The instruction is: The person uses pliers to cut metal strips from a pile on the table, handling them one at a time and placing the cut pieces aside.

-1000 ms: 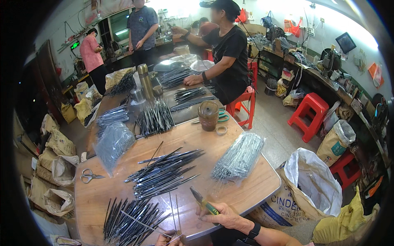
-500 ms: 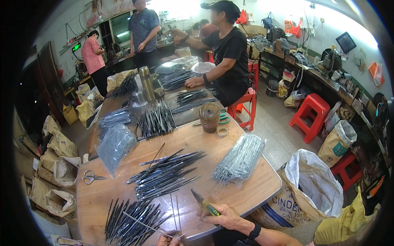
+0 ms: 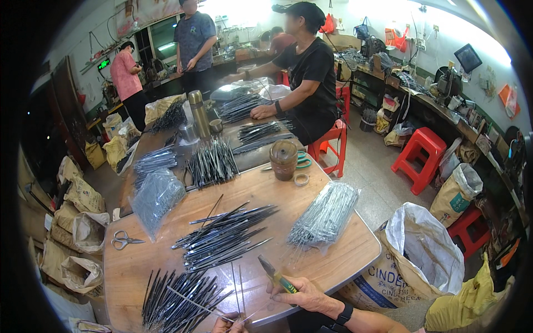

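My right hand point(image 3: 307, 296), with a black band on the wrist, is closed around pliers point(image 3: 268, 266) with yellow-green handles, their jaws pointing up and left. At the lower edge my left hand point(image 3: 230, 323) pinches a few thin metal rods point(image 3: 242, 288); two stand up and another slants left over a pile. The hand is partly cut off by the frame edge. Beside it lies a loose pile of dark thin rods point(image 3: 177, 302) on the wooden table point(image 3: 139, 261). A second pile of dark rods point(image 3: 222, 233) lies farther back.
Scissors point(image 3: 125, 240) lie on the left. A plastic bag of silvery wires point(image 3: 325, 213) rests right, near a brown lidded jar point(image 3: 283, 161) and a tape roll point(image 3: 301, 179). An open white-lined sack point(image 3: 422, 244) stands beside the table. A co-worker point(image 3: 305, 77) sits across on a red stool point(image 3: 330, 139).
The seated co-worker's far arm, raised before, is now lowered forward over the table. My two hands, the pliers and the rods have hardly moved.
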A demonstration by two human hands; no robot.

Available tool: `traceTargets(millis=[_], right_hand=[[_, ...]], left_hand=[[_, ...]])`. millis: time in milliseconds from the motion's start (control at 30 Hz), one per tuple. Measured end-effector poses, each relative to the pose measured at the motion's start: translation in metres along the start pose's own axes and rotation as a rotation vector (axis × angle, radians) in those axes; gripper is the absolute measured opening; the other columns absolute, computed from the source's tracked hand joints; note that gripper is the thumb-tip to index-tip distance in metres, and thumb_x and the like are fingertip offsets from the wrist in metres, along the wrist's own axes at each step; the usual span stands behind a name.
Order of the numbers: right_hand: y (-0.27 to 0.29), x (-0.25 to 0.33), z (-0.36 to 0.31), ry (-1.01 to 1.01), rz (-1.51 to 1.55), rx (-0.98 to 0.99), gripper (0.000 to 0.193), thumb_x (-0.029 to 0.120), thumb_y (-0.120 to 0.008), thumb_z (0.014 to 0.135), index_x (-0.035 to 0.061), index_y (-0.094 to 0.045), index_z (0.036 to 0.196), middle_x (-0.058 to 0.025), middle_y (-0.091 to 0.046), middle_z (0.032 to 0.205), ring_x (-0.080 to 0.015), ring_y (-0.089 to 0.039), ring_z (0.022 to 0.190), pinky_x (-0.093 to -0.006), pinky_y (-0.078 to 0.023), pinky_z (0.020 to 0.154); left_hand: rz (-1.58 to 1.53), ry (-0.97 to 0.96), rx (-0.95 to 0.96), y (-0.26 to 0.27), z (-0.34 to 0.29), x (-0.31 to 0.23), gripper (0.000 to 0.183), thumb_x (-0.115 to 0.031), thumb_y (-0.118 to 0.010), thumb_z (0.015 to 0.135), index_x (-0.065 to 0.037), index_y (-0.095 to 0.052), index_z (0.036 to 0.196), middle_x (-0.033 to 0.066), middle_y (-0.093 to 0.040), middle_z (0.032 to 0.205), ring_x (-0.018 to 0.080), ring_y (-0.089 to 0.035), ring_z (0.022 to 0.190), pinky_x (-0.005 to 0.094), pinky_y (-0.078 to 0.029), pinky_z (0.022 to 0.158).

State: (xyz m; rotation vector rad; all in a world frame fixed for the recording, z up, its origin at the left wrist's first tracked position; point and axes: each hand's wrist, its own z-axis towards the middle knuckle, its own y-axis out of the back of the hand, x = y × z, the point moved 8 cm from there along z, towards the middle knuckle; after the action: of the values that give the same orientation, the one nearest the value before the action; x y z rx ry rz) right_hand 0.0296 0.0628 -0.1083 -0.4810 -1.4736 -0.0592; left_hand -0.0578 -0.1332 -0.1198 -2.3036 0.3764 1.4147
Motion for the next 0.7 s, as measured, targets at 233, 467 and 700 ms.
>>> traceTargets(millis=[233, 467, 700], right_hand=[[0.0000, -0.0009, 0.0009, -0.007, 0.039, 0.002, 0.013, 0.011, -0.070, 0.089, 0.0016, -0.067, 0.097, -0.0051, -0.061, 0.111, -0.0135, -0.057, 0.103, -0.0292, -0.045, 0.091], [-0.0031, 0.0005, -0.0005, -0.041, 0.040, 0.020, 0.010, 0.006, -0.066, 0.091, -0.0001, -0.061, 0.097, -0.0046, -0.058, 0.108, -0.0136, -0.053, 0.102, -0.0288, -0.044, 0.091], [-0.0032, 0.0014, 0.0001, -0.022, 0.002, 0.020, 0.010, 0.006, -0.066, 0.090, 0.0000, -0.061, 0.096, -0.0048, -0.058, 0.108, -0.0136, -0.053, 0.102, -0.0289, -0.044, 0.091]], left_hand=[[0.021, -0.008, 0.003, -0.0010, 0.0004, -0.0011, 0.015, -0.001, -0.060, 0.091, 0.001, -0.061, 0.106, 0.0063, -0.061, 0.072, 0.0101, -0.048, 0.048, 0.0247, -0.041, 0.045], [0.020, -0.010, 0.010, -0.0014, -0.0005, -0.0020, 0.015, -0.002, -0.061, 0.090, 0.000, -0.061, 0.105, 0.0057, -0.060, 0.070, 0.0105, -0.048, 0.047, 0.0248, -0.041, 0.045], [0.012, -0.004, 0.010, -0.0001, 0.0001, 0.0000, 0.014, -0.003, -0.062, 0.090, 0.000, -0.061, 0.104, 0.0055, -0.059, 0.069, 0.0109, -0.048, 0.047, 0.0254, -0.041, 0.045]])
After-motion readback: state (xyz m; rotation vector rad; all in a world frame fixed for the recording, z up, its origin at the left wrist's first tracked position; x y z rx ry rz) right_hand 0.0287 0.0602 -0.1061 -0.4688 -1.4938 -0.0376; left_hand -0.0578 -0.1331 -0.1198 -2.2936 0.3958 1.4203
